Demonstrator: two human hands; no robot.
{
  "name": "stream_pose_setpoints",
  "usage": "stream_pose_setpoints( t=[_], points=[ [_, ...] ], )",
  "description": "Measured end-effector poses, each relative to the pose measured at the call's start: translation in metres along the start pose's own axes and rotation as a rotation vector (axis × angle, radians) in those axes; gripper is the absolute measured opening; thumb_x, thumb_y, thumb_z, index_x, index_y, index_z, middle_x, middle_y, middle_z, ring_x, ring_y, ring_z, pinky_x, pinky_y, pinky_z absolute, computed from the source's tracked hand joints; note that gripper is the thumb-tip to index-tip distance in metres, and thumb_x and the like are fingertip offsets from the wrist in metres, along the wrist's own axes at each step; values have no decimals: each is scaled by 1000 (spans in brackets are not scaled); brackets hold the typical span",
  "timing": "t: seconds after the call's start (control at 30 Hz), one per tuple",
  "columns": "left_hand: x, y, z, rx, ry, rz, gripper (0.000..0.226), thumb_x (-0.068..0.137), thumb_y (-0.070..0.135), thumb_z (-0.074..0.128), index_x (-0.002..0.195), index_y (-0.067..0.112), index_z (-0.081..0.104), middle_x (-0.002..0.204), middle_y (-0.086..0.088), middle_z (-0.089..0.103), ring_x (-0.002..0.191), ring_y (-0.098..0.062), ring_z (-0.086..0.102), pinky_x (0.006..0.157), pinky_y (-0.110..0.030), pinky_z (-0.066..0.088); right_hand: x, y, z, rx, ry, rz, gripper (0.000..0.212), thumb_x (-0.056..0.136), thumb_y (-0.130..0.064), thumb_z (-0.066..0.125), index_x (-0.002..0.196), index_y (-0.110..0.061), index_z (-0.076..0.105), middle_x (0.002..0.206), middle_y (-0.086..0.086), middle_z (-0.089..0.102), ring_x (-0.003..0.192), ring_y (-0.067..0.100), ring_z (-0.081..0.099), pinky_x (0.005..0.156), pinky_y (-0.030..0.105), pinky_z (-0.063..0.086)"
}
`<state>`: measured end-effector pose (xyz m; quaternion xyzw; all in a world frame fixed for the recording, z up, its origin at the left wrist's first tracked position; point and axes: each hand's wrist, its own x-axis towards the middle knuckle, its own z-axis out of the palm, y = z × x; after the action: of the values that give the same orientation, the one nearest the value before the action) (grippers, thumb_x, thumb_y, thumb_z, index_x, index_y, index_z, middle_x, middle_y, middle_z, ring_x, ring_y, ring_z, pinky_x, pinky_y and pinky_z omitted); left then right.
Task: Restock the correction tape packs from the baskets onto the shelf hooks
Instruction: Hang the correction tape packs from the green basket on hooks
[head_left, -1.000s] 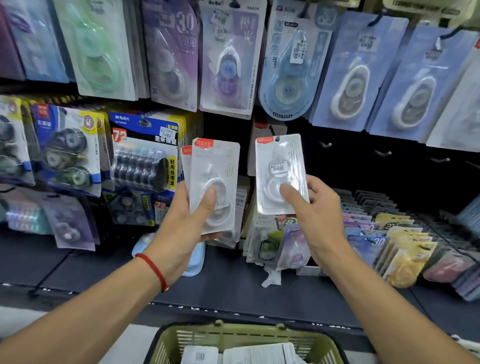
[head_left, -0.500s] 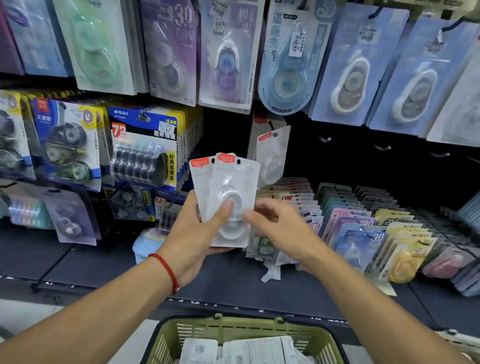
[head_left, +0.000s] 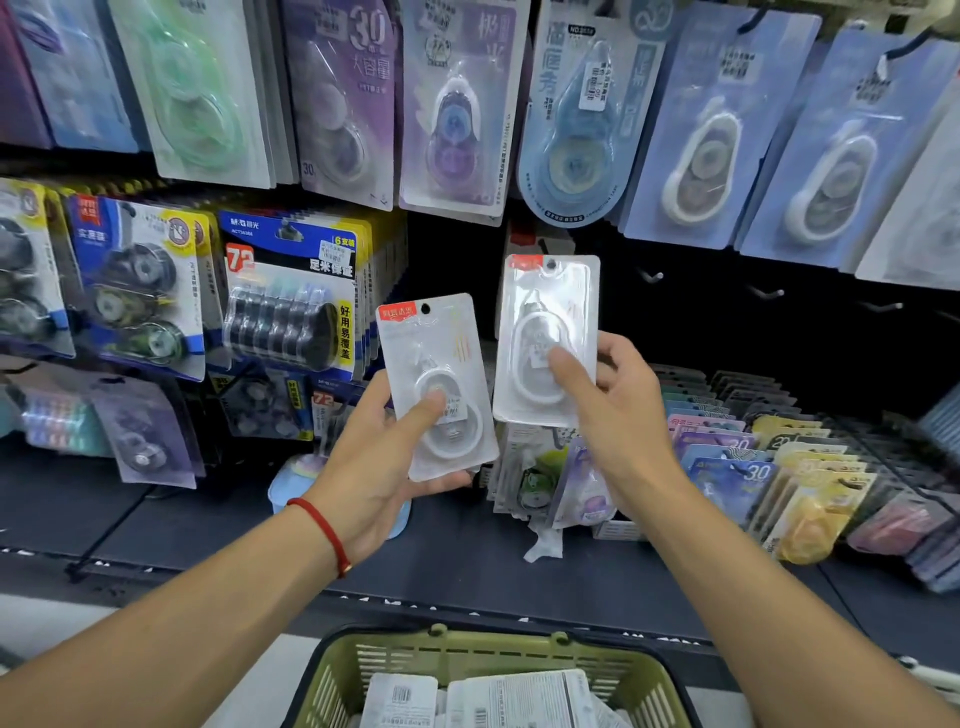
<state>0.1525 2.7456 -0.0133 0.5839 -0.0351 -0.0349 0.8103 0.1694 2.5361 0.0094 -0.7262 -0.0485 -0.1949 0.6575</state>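
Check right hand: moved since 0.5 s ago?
Yes. The right hand went up and right, off the left pack, lifting a pack toward the blue cards.

- Left hand: red cord bracelet at wrist; holds a clear-and-white correction tape pack with a red-orange corner label.
- Right hand: second clear pack, same red corner, white tape body.
- Basket, below both packs: olive green, slotted walls; white barcoded pack backs inside.
- Six-roll pack, left of the held packs: blue, yellow and black, red "72".
- Hanging cards, above: pale blue.
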Motion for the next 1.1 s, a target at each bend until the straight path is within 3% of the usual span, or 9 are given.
stream_pose_setpoints(
  t=[0.13,0.3,0.4,0.53,0.67,0.8,0.87,1.0,1.1],
  points=[
    [-1,3,2,5,33,7,31,104,23,62,135,29,59,123,-1,76,110,-28,75,79,-55,65,3,-4,-3,32,29,19,29,99,-36,73,123,-22,65,101,-10,81,93,8,78,81,27,57],
    [-1,7,3,9,91,9,33,104,10,56,131,27,61,127,-3,72,114,-30,73,85,-64,61,4,-10,-1,74,77,-11,30,95,-35,78,120,-20,69,98,-8,82,92,12,79,77,27,60],
    [-1,9,4,32,108,20,34,103,7,55,130,26,61,126,-2,71,113,-29,72,81,-59,64,7,-12,-2,64,98,-32,28,95,-34,78,118,-20,72,98,-8,82,92,12,80,75,25,62],
    [-2,10,5,68,123,41,33,103,6,56,129,24,61,125,-4,71,111,-27,73,78,-54,66,10,-11,-4,23,78,-16,22,96,-35,76,114,-22,75,97,-6,82,96,13,79,88,34,61],
    [-1,10,7,83,151,54,31,103,4,56,130,20,60,121,-5,73,109,-27,74,77,-53,66,8,-10,-4,-14,127,-18,20,92,-38,79,104,-23,77,92,-4,82,94,24,78,87,44,61],
    [2,8,5,54,183,69,31,100,-1,57,126,14,57,99,1,76,101,-27,75,66,-44,66,9,-11,-3,-39,155,-42,22,90,-42,80,102,-24,77,90,-7,82,90,18,79,82,40,63],
    [2,7,5,65,185,82,35,98,-7,56,125,14,56,103,-3,77,100,-28,76,66,-42,65,12,-7,-6,-99,114,10,26,93,-47,76,103,-23,77,93,-5,82,93,18,77,86,41,61],
    [3,4,5,101,154,123,39,99,-8,58,130,14,55,113,-8,77,103,-26,76,72,-46,67,14,8,-13,-522,52,85,54,97,-56,64,137,-20,63,119,-6,72,109,15,67,86,30,48],
    [1,0,8,89,19,112,38,100,-5,61,131,15,57,113,-5,78,104,-27,77,76,-47,67,8,6,-7,-387,-171,59,33,96,-49,71,122,-30,72,107,-19,75,98,-5,68,85,23,52]
  ],
)
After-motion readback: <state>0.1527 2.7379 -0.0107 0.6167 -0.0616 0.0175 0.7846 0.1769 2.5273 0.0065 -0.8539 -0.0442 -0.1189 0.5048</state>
